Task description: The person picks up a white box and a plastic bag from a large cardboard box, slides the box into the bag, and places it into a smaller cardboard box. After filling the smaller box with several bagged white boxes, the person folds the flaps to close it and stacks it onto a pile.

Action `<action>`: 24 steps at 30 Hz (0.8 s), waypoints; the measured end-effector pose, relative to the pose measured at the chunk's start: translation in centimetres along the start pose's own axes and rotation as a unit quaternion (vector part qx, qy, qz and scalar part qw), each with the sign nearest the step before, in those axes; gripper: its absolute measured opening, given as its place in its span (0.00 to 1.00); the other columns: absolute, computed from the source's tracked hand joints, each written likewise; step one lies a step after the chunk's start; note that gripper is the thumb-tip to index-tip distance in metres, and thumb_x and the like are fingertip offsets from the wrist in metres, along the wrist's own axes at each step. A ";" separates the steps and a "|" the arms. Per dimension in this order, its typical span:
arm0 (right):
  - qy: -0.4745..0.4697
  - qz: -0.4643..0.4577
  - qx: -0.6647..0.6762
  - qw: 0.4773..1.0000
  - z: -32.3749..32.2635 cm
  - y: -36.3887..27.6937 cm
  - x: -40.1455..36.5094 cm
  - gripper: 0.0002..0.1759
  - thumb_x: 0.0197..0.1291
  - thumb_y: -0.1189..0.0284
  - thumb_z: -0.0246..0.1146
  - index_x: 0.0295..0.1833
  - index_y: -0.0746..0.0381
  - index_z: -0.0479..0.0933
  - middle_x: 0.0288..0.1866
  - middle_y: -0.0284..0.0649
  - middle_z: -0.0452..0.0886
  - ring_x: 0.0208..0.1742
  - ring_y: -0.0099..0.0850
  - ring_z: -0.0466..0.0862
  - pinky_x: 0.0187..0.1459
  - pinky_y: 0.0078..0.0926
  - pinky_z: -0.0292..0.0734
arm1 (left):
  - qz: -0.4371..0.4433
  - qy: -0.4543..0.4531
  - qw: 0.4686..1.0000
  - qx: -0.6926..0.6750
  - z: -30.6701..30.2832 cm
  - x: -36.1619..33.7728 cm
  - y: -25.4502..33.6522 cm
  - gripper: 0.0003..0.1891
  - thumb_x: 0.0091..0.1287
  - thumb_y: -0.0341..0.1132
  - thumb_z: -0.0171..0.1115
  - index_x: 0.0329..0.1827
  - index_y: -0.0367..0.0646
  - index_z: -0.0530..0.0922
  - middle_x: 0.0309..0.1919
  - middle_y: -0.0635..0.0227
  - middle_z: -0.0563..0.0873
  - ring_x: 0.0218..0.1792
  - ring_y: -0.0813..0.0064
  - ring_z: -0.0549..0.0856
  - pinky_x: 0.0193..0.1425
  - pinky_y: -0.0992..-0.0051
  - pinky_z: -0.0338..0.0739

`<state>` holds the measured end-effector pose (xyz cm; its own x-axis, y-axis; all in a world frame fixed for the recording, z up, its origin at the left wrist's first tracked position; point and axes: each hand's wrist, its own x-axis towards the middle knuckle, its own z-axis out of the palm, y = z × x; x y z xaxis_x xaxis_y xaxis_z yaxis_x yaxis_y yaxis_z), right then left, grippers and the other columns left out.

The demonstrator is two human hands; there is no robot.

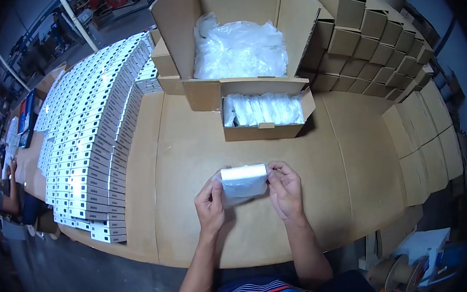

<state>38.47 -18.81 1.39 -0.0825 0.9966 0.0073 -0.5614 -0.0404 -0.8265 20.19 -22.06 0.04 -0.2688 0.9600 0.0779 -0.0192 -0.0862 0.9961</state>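
Observation:
Between my two hands is a small white box in a clear plastic bag [243,181], held above the cardboard-covered table. My left hand [211,203] is closed on its left side, the thumb lying along the edge. At the upper right corner, the fingers of my right hand [286,193] pinch the bag. Loose film hangs below the box. Beyond my hands stands a small open carton [266,133], with several bagged items [266,110] packed in a row inside it.
A large open carton [202,96] holds clear plastic bags [243,51]. White boxes [89,134] are stacked high at left. Brown cartons [362,46] are piled at back right, with flat cardboard [428,145] at the right edge. Another person [7,197] sits at far left.

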 end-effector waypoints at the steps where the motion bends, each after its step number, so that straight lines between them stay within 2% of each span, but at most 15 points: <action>1: -0.010 -0.027 0.015 0.999 0.6 -0.3 0.0 0.07 0.78 0.77 0.60 0.55 0.67 0.76 0.56 0.51 0.87 0.54 0.29 0.86 0.62 0.28 0.78 | 0.035 -0.007 0.999 -0.016 0.1 0.3 0.2 0.24 0.85 0.43 0.54 0.67 0.29 0.81 0.55 0.55 0.90 0.56 0.70 0.86 0.65 0.69 0.79; 2: -0.016 -0.030 0.005 0.999 0.6 -0.3 -0.1 0.06 0.78 0.77 0.60 0.56 0.66 0.75 0.57 0.53 0.86 0.55 0.30 0.85 0.63 0.30 0.78 | 0.072 -0.015 0.997 -0.032 0.3 0.5 0.5 0.24 0.85 0.43 0.54 0.67 0.29 0.81 0.55 0.54 0.90 0.58 0.68 0.87 0.67 0.68 0.78; 3: -0.021 -0.033 -0.005 0.999 0.6 -0.2 -0.2 0.06 0.78 0.77 0.59 0.56 0.65 0.74 0.59 0.55 0.85 0.57 0.32 0.85 0.64 0.31 0.77 | 0.055 -0.023 0.997 -0.055 0.4 0.4 0.8 0.24 0.85 0.44 0.54 0.65 0.28 0.82 0.58 0.52 0.88 0.62 0.64 0.86 0.70 0.66 0.76; 7: -0.018 -0.046 -0.014 0.999 1.6 0.4 -0.3 0.08 0.79 0.75 0.56 0.59 0.62 0.71 0.62 0.60 0.83 0.62 0.39 0.84 0.66 0.35 0.77 | 0.040 0.007 0.984 -0.171 1.3 0.1 -0.1 0.23 0.86 0.43 0.51 0.57 0.27 0.83 0.53 0.53 0.89 0.56 0.68 0.87 0.65 0.69 0.79; 10: 0.019 -0.019 0.008 1.000 2.7 0.0 -0.5 0.09 0.81 0.73 0.52 0.60 0.62 0.68 0.63 0.62 0.82 0.63 0.41 0.84 0.67 0.37 0.77 | 0.023 0.039 0.983 -0.178 1.8 0.1 -0.1 0.21 0.87 0.42 0.50 0.55 0.28 0.82 0.49 0.56 0.89 0.51 0.72 0.87 0.61 0.72 0.80; 11: 0.009 -0.025 0.008 1.000 2.9 0.0 -0.7 0.13 0.82 0.70 0.49 0.64 0.63 0.67 0.64 0.63 0.81 0.64 0.42 0.84 0.68 0.36 0.76 | -0.001 0.056 0.978 -0.199 1.9 0.1 0.1 0.20 0.87 0.41 0.49 0.52 0.30 0.82 0.47 0.59 0.89 0.49 0.75 0.86 0.58 0.74 0.80; 14: -0.089 -0.049 -0.009 0.995 1.9 -0.1 -0.7 0.20 0.80 0.73 0.54 0.71 0.66 0.63 0.66 0.62 0.80 0.66 0.40 0.82 0.69 0.35 0.76 | -0.014 0.078 0.977 -0.198 1.1 0.5 -0.9 0.17 0.87 0.39 0.49 0.54 0.33 0.79 0.45 0.62 0.87 0.48 0.74 0.87 0.55 0.72 0.84; 15: -0.109 -0.056 -0.073 0.990 1.8 -0.2 -0.8 0.28 0.73 0.76 0.64 0.74 0.68 0.65 0.66 0.56 0.80 0.66 0.36 0.81 0.69 0.35 0.76 | -0.012 0.073 0.970 -0.232 1.1 0.7 -0.6 0.16 0.87 0.39 0.49 0.54 0.34 0.79 0.45 0.63 0.87 0.47 0.76 0.87 0.54 0.73 0.84; 18: -0.113 -0.012 -0.213 0.970 0.3 0.8 -0.8 0.27 0.67 0.83 0.69 0.70 0.70 0.70 0.62 0.49 0.82 0.65 0.31 0.81 0.68 0.32 0.77 | -0.021 0.069 0.974 -0.214 1.1 1.0 0.6 0.16 0.87 0.39 0.48 0.52 0.34 0.80 0.46 0.63 0.87 0.46 0.76 0.87 0.54 0.73 0.85; 19: -0.092 0.007 -0.143 0.985 0.5 0.9 -1.0 0.23 0.67 0.85 0.69 0.66 0.70 0.74 0.58 0.42 0.83 0.62 0.26 0.81 0.67 0.28 0.78 | -0.009 0.009 0.968 -0.252 0.7 1.1 0.0 0.19 0.85 0.44 0.52 0.63 0.34 0.77 0.50 0.62 0.87 0.50 0.75 0.87 0.57 0.73 0.84; 22: -0.085 -0.021 -0.120 0.989 0.7 0.8 -0.8 0.25 0.67 0.86 0.69 0.68 0.69 0.73 0.57 0.41 0.84 0.59 0.25 0.83 0.64 0.25 0.79 | -0.013 -0.060 0.971 -0.230 -0.2 1.2 1.7 0.32 0.82 0.49 0.58 0.77 0.33 0.66 0.58 0.54 0.85 0.63 0.66 0.83 0.69 0.68 0.77; 23: -0.082 -0.036 -0.122 0.988 0.8 0.7 -0.7 0.25 0.67 0.86 0.69 0.68 0.69 0.74 0.57 0.40 0.84 0.58 0.25 0.83 0.64 0.26 0.79 | 0.035 -0.112 0.972 -0.204 -1.0 1.6 0.7 0.43 0.78 0.49 0.65 0.84 0.34 0.54 0.64 0.53 0.81 0.71 0.63 0.78 0.75 0.64 0.73; 24: -0.079 -0.048 -0.124 0.988 0.7 0.4 -0.8 0.25 0.66 0.86 0.69 0.67 0.69 0.74 0.56 0.40 0.84 0.58 0.24 0.83 0.63 0.26 0.80 | 0.034 -0.140 0.977 -0.154 -1.3 1.7 0.9 0.41 0.78 0.47 0.65 0.84 0.34 0.55 0.64 0.53 0.81 0.71 0.63 0.77 0.75 0.63 0.72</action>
<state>37.70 -19.63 1.43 -0.1774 0.9703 0.1646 -0.3548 0.0930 -0.9303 18.41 -20.83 1.00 -0.0055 0.9808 0.1950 -0.3114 -0.1870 0.9317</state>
